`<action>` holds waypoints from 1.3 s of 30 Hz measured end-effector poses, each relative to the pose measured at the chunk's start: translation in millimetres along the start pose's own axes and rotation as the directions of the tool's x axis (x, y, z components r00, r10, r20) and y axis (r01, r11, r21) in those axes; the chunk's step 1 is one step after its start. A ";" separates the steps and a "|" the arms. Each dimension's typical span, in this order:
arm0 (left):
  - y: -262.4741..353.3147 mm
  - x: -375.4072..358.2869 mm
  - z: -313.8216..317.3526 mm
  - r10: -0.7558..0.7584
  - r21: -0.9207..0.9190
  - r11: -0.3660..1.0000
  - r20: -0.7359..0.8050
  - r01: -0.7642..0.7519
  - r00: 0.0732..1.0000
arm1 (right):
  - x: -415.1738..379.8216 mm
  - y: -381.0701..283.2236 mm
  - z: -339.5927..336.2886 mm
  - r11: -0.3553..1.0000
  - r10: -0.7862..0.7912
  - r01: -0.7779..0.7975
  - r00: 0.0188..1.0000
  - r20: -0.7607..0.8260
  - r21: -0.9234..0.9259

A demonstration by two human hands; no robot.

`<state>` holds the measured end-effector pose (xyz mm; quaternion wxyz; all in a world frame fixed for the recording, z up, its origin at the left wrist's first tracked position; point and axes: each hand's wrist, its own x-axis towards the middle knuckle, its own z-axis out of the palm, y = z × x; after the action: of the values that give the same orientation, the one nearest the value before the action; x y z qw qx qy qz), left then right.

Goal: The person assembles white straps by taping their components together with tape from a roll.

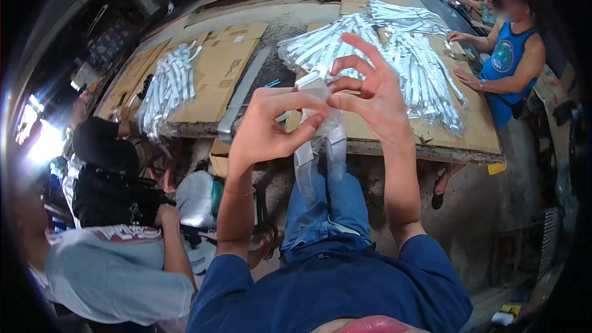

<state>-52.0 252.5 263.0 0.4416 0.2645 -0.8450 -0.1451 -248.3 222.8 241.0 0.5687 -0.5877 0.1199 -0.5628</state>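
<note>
My left hand pinches the upper part of a clear plastic sleeve with white strips inside. From the other side my right hand grips the sleeve between thumb and finger, its other fingers spread and raised. The sleeve hangs down in front of my jeans, and its top between the hands looks crumpled. Just behind the hands, on the cardboard-covered table, lies a heap of similar white strips in clear plastic. What exactly the white strips are I cannot make out.
More wrapped strips lie on a cardboard-topped table to the left. A person in a blue tank top stands at the right with hands on the table. Close on my left is a person in a grey shirt.
</note>
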 end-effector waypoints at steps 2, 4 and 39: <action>-2.7 -9.2 6.9 -0.031 -0.085 0.996 -0.076 0.025 0.997 | -1.6 5.4 -0.8 0.999 -0.017 0.016 1.000 -0.025 -0.050; 6.5 -16.7 18.3 -0.257 -0.379 0.911 -0.220 0.160 0.941 | -5.6 1.3 5.2 0.996 0.019 -0.026 0.997 -0.071 -0.091; 23.0 -25.5 31.9 -0.570 -0.538 0.766 -0.314 0.353 0.759 | -20.9 1.8 23.3 0.956 -0.140 0.095 0.979 -0.147 -0.277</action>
<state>-73.6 286.4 238.9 0.6257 0.3879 -0.5632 -0.3754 -235.9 251.0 235.2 0.4375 -0.6166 0.2065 -0.6211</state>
